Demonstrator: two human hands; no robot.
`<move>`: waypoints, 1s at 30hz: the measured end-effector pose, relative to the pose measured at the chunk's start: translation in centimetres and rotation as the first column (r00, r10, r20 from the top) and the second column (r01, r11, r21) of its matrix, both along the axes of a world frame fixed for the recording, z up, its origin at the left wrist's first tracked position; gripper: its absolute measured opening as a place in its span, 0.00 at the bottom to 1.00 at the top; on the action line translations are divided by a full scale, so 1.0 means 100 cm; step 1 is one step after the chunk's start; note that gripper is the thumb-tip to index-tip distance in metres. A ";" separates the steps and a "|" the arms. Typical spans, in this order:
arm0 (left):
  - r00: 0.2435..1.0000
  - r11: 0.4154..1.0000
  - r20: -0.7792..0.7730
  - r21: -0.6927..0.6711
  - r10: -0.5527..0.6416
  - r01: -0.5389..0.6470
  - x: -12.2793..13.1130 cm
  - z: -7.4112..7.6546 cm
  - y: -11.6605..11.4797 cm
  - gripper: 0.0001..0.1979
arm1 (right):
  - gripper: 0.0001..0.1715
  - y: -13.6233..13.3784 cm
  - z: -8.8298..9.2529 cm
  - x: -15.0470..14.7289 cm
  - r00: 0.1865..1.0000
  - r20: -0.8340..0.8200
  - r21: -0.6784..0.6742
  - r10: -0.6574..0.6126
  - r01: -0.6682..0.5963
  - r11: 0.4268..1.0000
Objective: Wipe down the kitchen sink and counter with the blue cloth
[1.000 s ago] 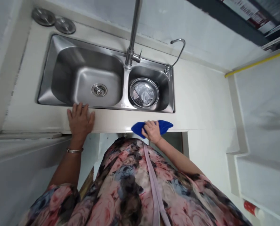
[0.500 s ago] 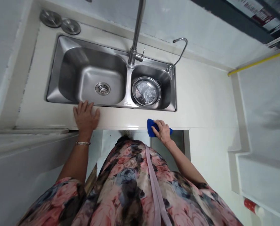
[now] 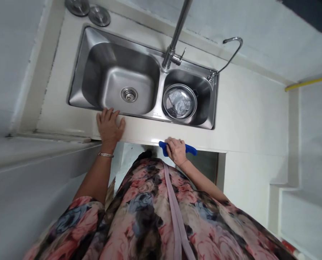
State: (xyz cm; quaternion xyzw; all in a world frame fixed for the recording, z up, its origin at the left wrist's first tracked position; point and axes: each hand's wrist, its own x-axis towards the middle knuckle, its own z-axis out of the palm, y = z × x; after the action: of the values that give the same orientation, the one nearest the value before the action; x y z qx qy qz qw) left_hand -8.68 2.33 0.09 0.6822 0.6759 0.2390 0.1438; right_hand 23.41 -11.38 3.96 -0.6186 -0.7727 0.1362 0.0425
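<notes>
My left hand (image 3: 110,126) lies flat with fingers spread on the pale countertop (image 3: 139,127), its fingertips at the front rim of the double steel sink (image 3: 96,105). At the counter's front edge, my right hand (image 3: 176,150) presses down on a blue cloth (image 3: 191,149), fingers curled over it. Cloth sticks out on both sides of that hand; the part beneath is hidden. In the smaller right basin sits a round metal strainer basket (image 3: 174,115) with a clear, shiny piece of plastic (image 3: 182,101) inside.
A tall steel faucet (image 3: 174,47) rises behind the divider between the basins. To its right stands a thin curved tap (image 3: 232,54). Two round steel lids (image 3: 99,16) lie at the back left corner. A yellow pipe (image 3: 309,83) runs along the right wall.
The view has shifted, so the sink appears further right. My right hand has slid left along the counter edge with the blue cloth. My left hand stays resting by the sink rim.
</notes>
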 end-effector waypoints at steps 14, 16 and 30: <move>1.000 1.000 0.015 -0.023 -0.019 0.020 -0.002 0.000 0.002 0.23 | 0.15 -0.022 0.001 0.103 0.948 0.061 -0.060 -0.312 0.316 0.947; 1.000 0.999 0.002 -0.029 -0.013 0.013 -0.002 0.001 0.002 0.23 | 0.15 -0.014 0.000 0.076 0.965 0.056 -0.059 -0.255 0.258 0.964; 1.000 0.999 0.005 -0.032 -0.014 0.014 -0.001 0.006 0.003 0.22 | 0.14 -0.012 0.005 0.057 0.970 0.187 -0.023 -0.155 0.162 0.987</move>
State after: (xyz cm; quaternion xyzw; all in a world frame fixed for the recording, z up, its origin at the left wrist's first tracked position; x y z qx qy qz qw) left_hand -8.78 2.64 0.71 0.6840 0.6744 0.2287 0.1582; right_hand 29.09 -12.60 4.43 -0.6888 -0.7188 0.0891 -0.0304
